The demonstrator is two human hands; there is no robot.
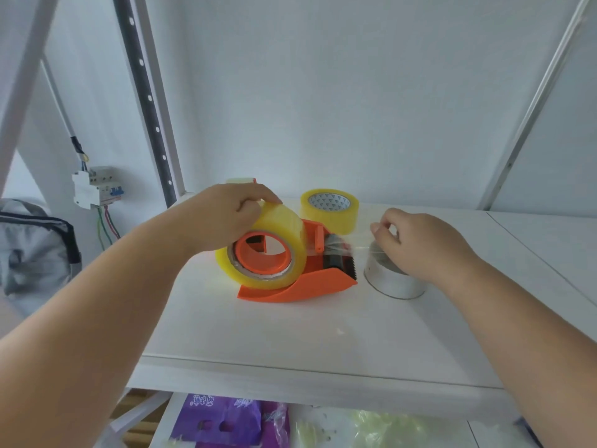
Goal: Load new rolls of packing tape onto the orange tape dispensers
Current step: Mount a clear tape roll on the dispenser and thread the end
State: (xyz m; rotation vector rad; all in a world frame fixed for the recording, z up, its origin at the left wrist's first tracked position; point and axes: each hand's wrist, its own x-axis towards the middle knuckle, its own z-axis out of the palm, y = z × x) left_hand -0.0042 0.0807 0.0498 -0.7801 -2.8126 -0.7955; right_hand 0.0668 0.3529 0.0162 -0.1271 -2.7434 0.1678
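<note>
An orange tape dispenser [310, 282] lies on the white shelf [290, 334]. A yellowish roll of packing tape [281, 234] sits on its orange hub. My left hand [226, 215] grips the top of that roll. A clear strip of tape [358, 248] runs from the roll across the dispenser's toothed blade to my right hand [416, 240], whose fingertips pinch its free end. Behind the dispenser a second yellowish tape roll [329, 210] lies flat. Partly hidden behind my left hand is another orange dispenser with tape [240, 180].
A silver tape roll [395, 281] lies flat under my right hand. A circuit breaker with wires [97, 189] hangs on the left wall beside a perforated shelf post [145, 101]. Purple packets [226, 421] and clear bags fill the lower shelf.
</note>
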